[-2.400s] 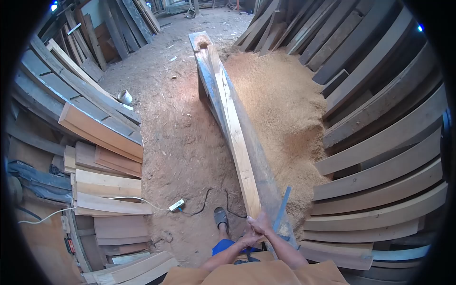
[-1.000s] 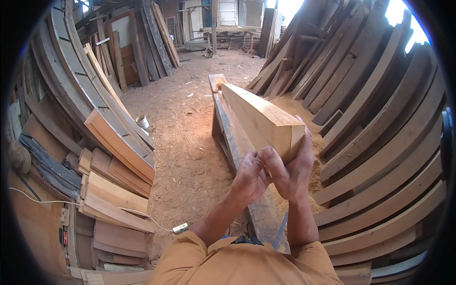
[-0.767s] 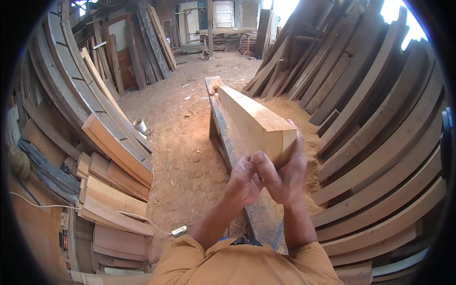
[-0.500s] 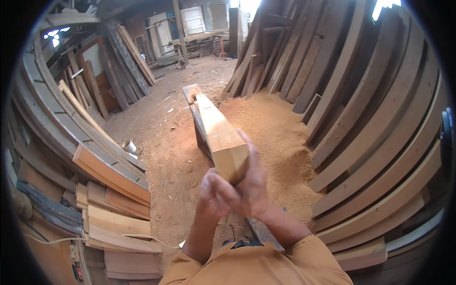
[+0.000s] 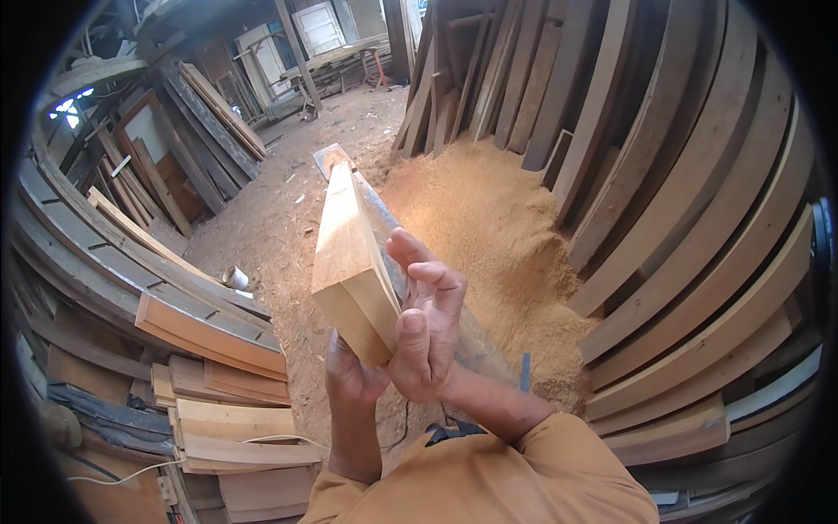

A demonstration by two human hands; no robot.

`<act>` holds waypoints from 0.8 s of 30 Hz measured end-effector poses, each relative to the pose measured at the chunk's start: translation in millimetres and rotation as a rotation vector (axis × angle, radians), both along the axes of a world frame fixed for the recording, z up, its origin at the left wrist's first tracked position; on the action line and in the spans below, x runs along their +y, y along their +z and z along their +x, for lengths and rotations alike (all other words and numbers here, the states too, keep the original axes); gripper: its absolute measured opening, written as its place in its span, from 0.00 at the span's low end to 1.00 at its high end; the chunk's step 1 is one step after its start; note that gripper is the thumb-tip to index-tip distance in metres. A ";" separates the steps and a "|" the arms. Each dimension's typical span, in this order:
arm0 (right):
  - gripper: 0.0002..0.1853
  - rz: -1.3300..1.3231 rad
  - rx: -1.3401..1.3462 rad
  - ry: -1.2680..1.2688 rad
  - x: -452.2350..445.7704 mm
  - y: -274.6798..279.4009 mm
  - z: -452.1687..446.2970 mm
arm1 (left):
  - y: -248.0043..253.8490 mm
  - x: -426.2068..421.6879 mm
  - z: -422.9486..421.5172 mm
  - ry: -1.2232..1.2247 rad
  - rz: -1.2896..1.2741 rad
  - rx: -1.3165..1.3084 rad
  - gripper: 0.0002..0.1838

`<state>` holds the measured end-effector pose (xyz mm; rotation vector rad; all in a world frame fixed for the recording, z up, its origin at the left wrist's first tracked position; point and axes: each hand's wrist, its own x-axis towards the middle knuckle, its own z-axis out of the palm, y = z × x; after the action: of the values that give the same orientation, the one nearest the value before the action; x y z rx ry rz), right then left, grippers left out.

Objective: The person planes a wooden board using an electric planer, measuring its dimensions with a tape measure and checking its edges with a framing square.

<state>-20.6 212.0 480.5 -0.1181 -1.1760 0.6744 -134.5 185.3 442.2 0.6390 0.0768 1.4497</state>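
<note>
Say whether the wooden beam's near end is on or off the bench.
Off: the left hand holds up that end of the wooden beam, left of the bench.

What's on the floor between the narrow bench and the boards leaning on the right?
Sawdust, heaped between the bench and those boards, as the head view shows.

**Soft light, bowed edges**

We see soft light on the sawdust (image 5: 480, 201) and the timber (image 5: 343, 240), white glare at upper left, and dark shadows between the right-hand boards (image 5: 633, 266). Our wide view bends those boards; black rounds its corners.
</note>
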 end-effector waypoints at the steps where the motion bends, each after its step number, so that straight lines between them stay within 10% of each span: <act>1: 0.28 -0.011 0.004 0.009 -1.0 1.8 0.8 | 0.7 1.3 0.8 -0.009 0.008 -0.008 0.28; 8: 0.44 -0.087 -0.494 -0.298 -12.4 28.6 28.3 | 25.3 -2.3 26.0 0.054 0.017 0.171 0.46; 24: 0.41 -0.204 -0.495 -0.447 -7.1 60.0 27.6 | 10.5 32.0 33.3 -0.112 0.025 0.061 0.30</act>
<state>6.9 204.9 540.5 -0.7320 -1.4847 0.3705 -101.1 217.3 452.7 0.6981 0.0695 1.3247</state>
